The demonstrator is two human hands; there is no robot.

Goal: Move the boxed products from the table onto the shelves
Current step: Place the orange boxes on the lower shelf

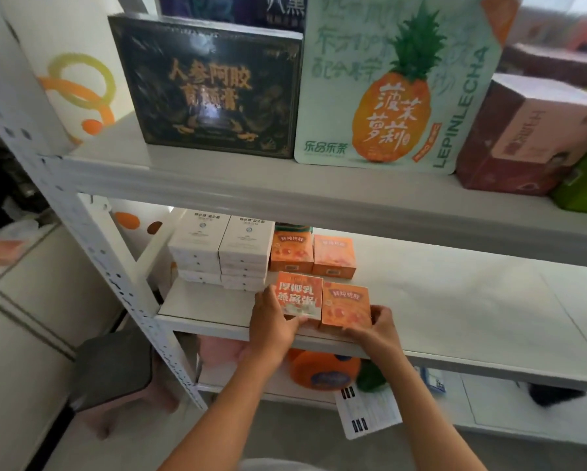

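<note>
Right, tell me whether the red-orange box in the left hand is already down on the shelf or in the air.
Cannot tell for sure. The red-orange box sits at the shelf's front edge, but the left hand hides its base.
</note>
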